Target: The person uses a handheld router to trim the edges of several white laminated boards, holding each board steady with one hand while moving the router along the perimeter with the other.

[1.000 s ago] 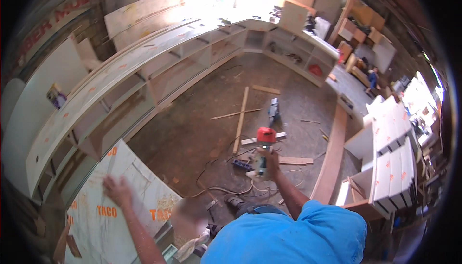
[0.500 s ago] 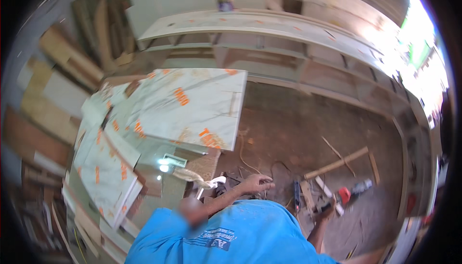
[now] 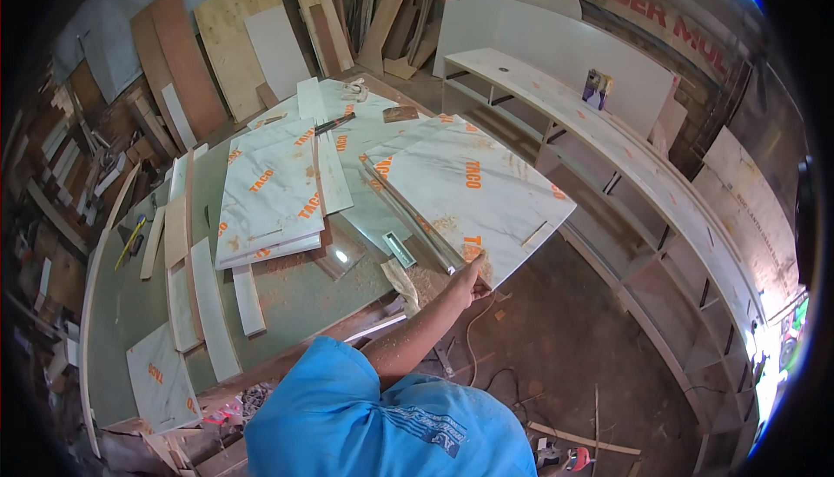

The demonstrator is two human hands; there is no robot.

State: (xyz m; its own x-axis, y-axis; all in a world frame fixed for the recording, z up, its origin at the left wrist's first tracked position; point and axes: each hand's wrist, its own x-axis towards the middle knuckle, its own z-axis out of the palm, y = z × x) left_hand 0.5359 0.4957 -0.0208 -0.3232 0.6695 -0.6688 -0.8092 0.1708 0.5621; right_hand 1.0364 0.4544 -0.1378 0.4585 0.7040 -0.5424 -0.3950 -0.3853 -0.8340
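Note:
My left hand is closed on the near corner of a white marble-patterned panel with orange print, the thumb on top and the fingers at the edge. Sawdust lies on the panel near the hand. Long metal strips run along the panel's left side. Beside them lies a small rectangular metal-framed piece. My right hand is out of sight. A red and grey power tool shows at the lower edge, mostly cut off.
The green-grey worktable carries more marble-patterned panels, narrow strips and a yellow cutter. A long white shelf unit curves along the right. Boards lean at the back. A cord and wood strips lie on the floor.
My view has swung left toward the worktable. My left hand has moved from above the floor onto the panel's corner. My right hand, earlier at the power tool, has left the view.

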